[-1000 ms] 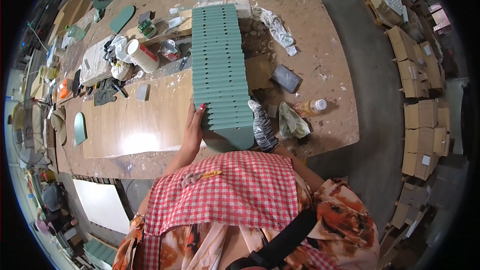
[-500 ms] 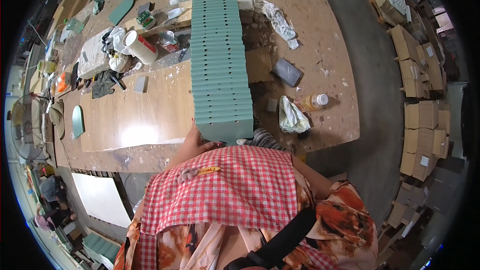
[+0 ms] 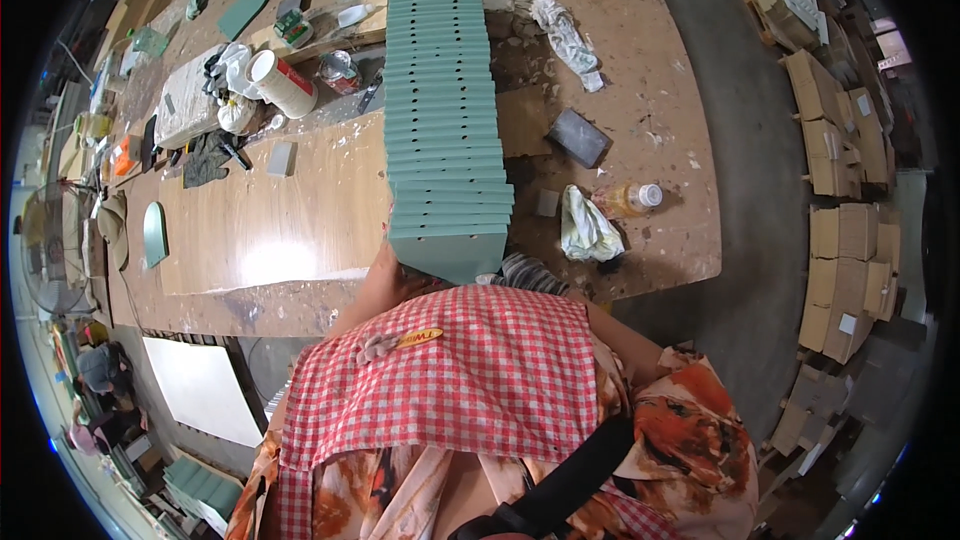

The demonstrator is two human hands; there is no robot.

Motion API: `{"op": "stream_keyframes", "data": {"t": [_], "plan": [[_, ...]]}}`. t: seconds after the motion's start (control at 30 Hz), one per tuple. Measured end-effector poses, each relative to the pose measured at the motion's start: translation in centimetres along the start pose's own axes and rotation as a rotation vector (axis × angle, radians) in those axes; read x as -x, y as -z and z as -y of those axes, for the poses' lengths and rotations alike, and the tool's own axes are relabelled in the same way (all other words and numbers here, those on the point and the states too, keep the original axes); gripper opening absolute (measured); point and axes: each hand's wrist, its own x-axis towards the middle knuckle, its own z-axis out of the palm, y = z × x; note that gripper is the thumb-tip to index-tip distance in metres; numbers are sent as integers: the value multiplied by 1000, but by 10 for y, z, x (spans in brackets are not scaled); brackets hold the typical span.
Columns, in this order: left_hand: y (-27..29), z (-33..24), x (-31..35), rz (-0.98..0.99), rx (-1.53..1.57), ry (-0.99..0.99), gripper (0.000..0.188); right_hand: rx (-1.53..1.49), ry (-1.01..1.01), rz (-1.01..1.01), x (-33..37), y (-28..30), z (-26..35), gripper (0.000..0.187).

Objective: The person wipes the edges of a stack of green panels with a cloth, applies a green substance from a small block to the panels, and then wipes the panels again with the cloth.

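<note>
A long row of green boards [image 3: 437, 90] with small dark holes runs away from me across the workbench, the boards packed face to face. Several boards at the near end [image 3: 447, 252] sit a little askew and jut out to the right. My left hand [image 3: 398, 278], bare, grips the lower left of this near end, its fingers mostly hidden by the boards. On the other side my right hand [image 3: 528, 272], in a grey striped glove, holds the lower right corner. Its fingers are largely hidden too, behind the boards and the checked apron.
Left of the row lie a white tub [image 3: 282, 83], a dark glove [image 3: 208, 160] and a grey block [image 3: 281, 159]. On the right are a dark block [image 3: 578, 137], a crumpled cloth [image 3: 588, 225] and a bottle [image 3: 630, 200]. Stacked cartons [image 3: 838, 280] stand beyond the aisle.
The near boards have shifted right and fanned slightly away from the rest of the row. Both hands stay at the near end, the left moving slightly up along its side.
</note>
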Motion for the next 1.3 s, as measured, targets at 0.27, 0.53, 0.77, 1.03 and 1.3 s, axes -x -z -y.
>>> {"op": "stream_keyframes", "data": {"t": [0.27,0.53,0.77,1.03,1.3], "plan": [[-5,8,1,28,207,205,83,-10,-19,14,-3,3,4,109],[15,-22,-31,-126,423,-44,112,-203,274,-254,12,25,64,129],[13,-23,-36,-114,366,-55,113,-206,228,-277,11,23,71,132],[13,-27,-31,-167,394,-45,114,-240,290,-213,8,23,78,129],[24,-34,-39,-177,583,67,87,-645,349,-294,9,47,73,91]]}}
